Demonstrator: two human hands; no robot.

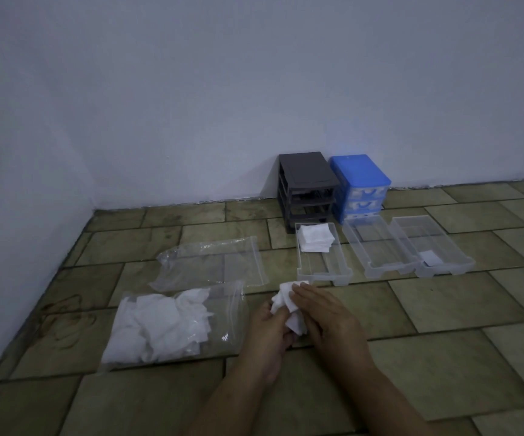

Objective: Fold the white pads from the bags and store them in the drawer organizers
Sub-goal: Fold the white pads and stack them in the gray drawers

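Observation:
Both hands hold one crumpled white pad (285,302) just above the tiled floor. My left hand (270,328) pinches its lower left part; my right hand (323,313) grips it from the right with fingers over the top. A clear bag (172,325) holding several loose white pads lies to the left. A second clear bag (213,265), which looks empty, lies behind it. A clear drawer (323,272) ahead holds a stack of folded pads (315,237) at its far end.
Two more clear drawers (377,243) (433,243) lie to the right; the rightmost holds a small pale sheet. A dark grey organizer frame (307,184) without drawers and a blue organizer (361,187) stand against the wall. A wall corner lies at left.

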